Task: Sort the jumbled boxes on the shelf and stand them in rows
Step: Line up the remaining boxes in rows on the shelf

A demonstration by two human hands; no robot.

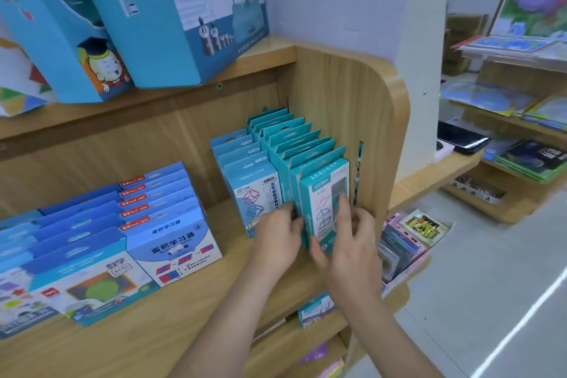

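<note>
My left hand (276,239) and right hand (352,245) both grip the front teal box (325,190), seating it in the teal row (287,132); next, I reckon, squaring it upright against those behind.

On the wooden shelf (184,316), a row of tall teal cardboard boxes (294,144) stands front to back at the right end, against the wooden side panel (352,107). A shorter row of pale-blue cardboard boxes (245,169) stands just left of it. Rows of wide blue cardboard boxes (159,202) occupy the left end, well apart. Large blue cartons (171,24) stand on the upper shelf (264,55).
</note>
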